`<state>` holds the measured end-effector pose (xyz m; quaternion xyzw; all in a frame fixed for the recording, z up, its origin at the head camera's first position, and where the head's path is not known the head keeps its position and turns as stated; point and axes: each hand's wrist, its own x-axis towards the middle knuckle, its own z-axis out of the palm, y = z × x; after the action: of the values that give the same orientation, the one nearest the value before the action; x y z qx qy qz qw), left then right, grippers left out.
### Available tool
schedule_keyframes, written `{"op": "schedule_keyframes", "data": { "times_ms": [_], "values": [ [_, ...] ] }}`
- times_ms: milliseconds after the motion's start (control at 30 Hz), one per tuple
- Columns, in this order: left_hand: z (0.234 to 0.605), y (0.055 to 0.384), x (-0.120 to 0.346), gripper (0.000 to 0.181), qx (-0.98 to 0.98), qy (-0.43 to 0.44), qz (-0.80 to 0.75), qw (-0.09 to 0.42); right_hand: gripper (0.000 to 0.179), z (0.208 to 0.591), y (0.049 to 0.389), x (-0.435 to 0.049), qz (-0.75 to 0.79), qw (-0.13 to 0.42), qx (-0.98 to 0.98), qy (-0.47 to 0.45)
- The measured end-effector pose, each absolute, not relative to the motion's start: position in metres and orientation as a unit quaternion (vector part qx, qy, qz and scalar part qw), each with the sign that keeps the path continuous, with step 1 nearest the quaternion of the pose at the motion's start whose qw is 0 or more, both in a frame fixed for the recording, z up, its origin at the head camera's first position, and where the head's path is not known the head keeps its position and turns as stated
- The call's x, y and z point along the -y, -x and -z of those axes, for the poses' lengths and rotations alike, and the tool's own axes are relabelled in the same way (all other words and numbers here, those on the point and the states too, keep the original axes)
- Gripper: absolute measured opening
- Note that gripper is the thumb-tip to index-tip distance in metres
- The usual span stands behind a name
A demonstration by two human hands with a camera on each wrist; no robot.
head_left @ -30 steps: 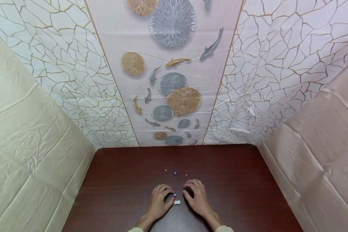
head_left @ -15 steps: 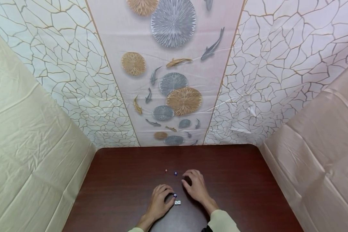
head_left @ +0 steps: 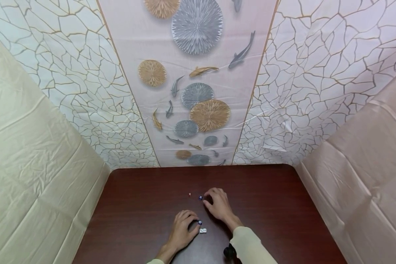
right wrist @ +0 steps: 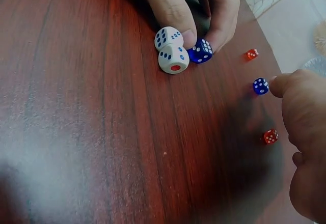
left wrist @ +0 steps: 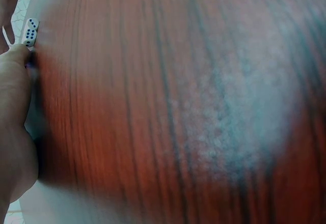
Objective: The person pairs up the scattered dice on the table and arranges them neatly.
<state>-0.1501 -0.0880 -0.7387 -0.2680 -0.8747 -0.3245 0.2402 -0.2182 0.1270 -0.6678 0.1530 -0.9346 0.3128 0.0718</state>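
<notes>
In the head view my left hand [head_left: 181, 231] rests low on the table, pinching a blue die [head_left: 200, 222] between thumb and index finger. Two white dice [right wrist: 172, 51] touch each other beside that thumb, clear in the right wrist view. My right hand [head_left: 219, 205] is farther forward, fingers spread and bent over the table. One fingertip is right by a second blue die [right wrist: 261, 86]; whether they touch I cannot tell. A red die [right wrist: 271, 136] lies near this hand, which hides it from the head view. Another red die [head_left: 189, 194] lies to the left.
The dark brown table [head_left: 145, 190] has a glossy wood grain. A patterned cloth [head_left: 198, 91] hangs behind it, and beige cloths [head_left: 359, 146] flank both sides. A black object [head_left: 229, 252] is at my right sleeve.
My right hand has moved forward over the nearer red die, then left toward the far blue die. The left hand has kept its place and its pinch.
</notes>
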Motion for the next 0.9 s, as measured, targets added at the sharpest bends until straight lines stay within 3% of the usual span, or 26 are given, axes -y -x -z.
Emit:
{"op": "schedule_keyframes", "data": {
  "times_ms": [200,900],
  "values": [
    [0.736,0.149,0.088,0.023,0.878,0.264,0.325,0.231,0.014,0.672,0.222,-0.123,-0.307,0.054,0.939,-0.146],
    [0.735,0.148,0.088,0.025,0.886,0.256,0.317,0.224,0.016,0.683,0.226,-0.108,-0.299,0.075,0.944,-0.118]
  ]
}}
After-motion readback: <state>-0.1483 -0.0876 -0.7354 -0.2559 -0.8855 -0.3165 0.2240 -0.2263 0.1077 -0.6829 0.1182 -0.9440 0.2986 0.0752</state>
